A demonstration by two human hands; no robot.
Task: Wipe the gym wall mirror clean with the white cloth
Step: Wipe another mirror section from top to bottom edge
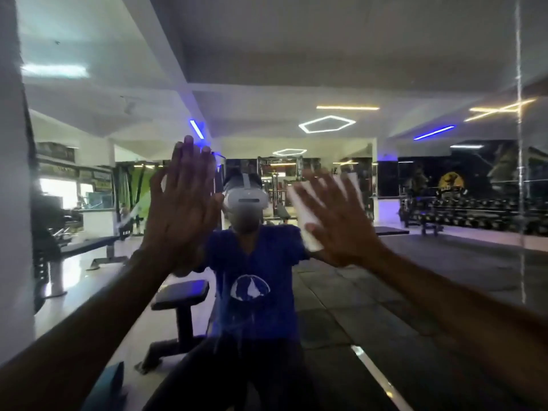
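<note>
The gym wall mirror (385, 69) fills nearly the whole view and reflects the gym and a person in a blue shirt. My left hand (181, 209) lies flat against the glass with straight fingers pointing up. My right hand (335, 221) is spread flat and presses the folded white cloth (299, 215) against the mirror at about head height. The cloth shows around my fingers and below my thumb, and the hand is blurred. Thin wet streaks run down the glass over the shirt's reflection.
A white wall edge (12, 173) borders the mirror on the left. A vertical seam (520, 143) splits the mirror panels at the right. Benches, machines and a dumbbell rack appear only as reflections.
</note>
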